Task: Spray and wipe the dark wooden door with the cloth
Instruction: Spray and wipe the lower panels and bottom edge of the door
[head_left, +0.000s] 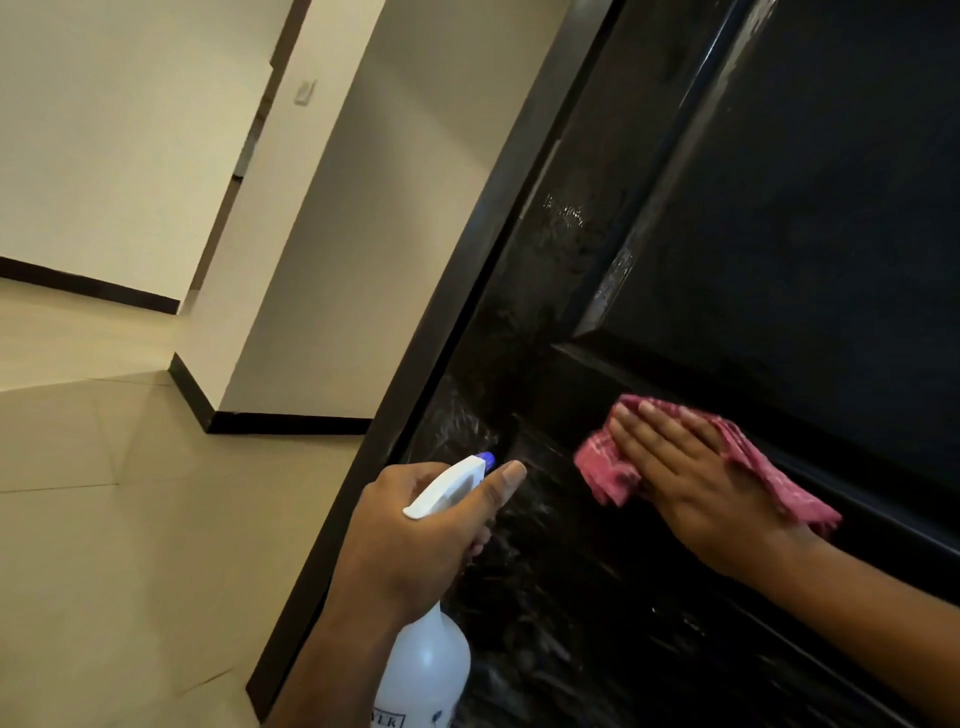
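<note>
On my feed the left hand (415, 535) had its fingers curled round the neck of the spray bottle (428, 660). Its thumb lay straight along the side of the white trigger head. The translucent body hung below the wrist, with part of a printed label showing at the lower edge. The blue nozzle (487, 459) stuck out just past the thumb tip and pointed at the dark wooden door (779, 208), close to its surface. I could not tell whether a finger sat on the trigger, since the head hid them. To the right of that hand, and apart from it, the right hand (691, 478) lay flat with fingers straight and together, pressing the pink cloth (608, 467) against the door. The cloth was bunched under the palm and spilled out past the fingertips on one side and past the heel of the hand on the other. Just above those fingertips was the lower corner of the door's recessed panel (810, 270). Between the two hands and below them the door face showed wet, glossy streaks (545, 597). Left of the left hand ran the dark door frame (467, 312). Beyond it I saw pale floor tiles (78, 519), a cream wall (130, 130) with black skirting (291, 422), and a wall switch (305, 92) far above.
</note>
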